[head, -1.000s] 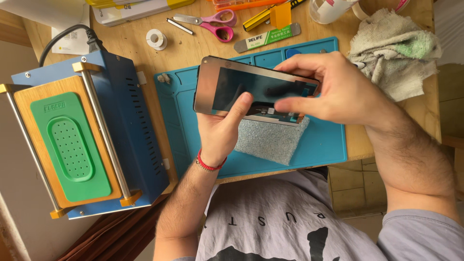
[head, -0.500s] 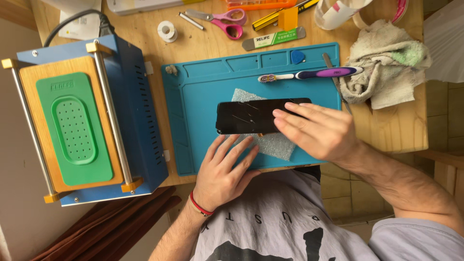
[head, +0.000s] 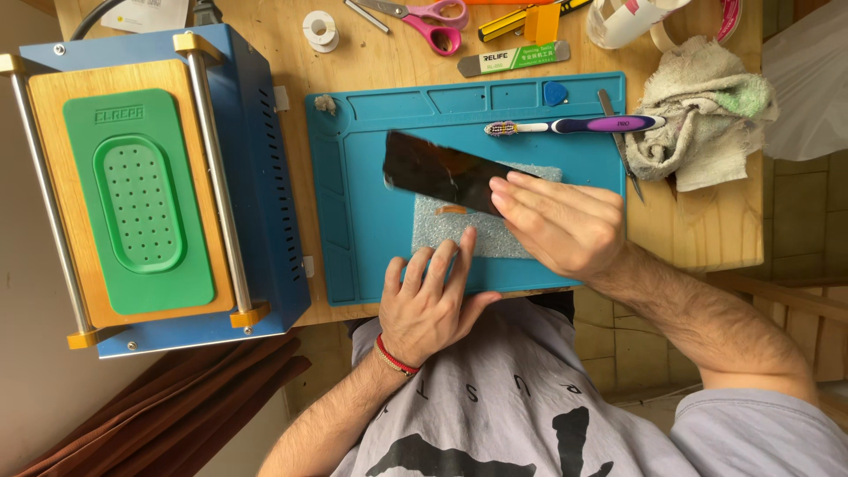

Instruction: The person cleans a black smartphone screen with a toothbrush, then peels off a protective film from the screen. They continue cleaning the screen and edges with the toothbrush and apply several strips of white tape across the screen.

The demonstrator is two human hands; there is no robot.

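**Inspector:** Since the earlier frame the dark glass panel (head: 442,172) has swung: it lay flat and level across the grey pad (head: 481,225), and now it sits at a slant, its left end lifted toward the upper part of the blue mat (head: 353,221). The left hand (head: 428,300) has drawn back a little toward the mat's near edge.

**Clerk:** State of the hands?

**Inspector:** The right hand (head: 556,225) is open and flat, fingers together, pressing on the right end of the panel and covering it. It is not clenched round anything. The left hand is open, fingers spread, fingertips resting on the near edge of the grey pad; it holds nothing.

**Clerk:** Where does the panel lie?

**Inspector:** Over the grey pad at the middle of the blue mat, partly pinned by the right hand. A small orange piece (head: 450,210) shows on the pad just below it; I cannot tell what it is.

**Clerk:** Progress?

**Inspector:** My judgement: the panel is off the blue heating machine (head: 256,177), whose green plate (head: 137,203) is bare, so any warming stage looks finished. The panel is being handled on the mat. The toothbrush (head: 574,125), the scissors (head: 424,22) and the cloth (head: 698,106) lie untouched, so cleaning or trimming appears not yet begun.
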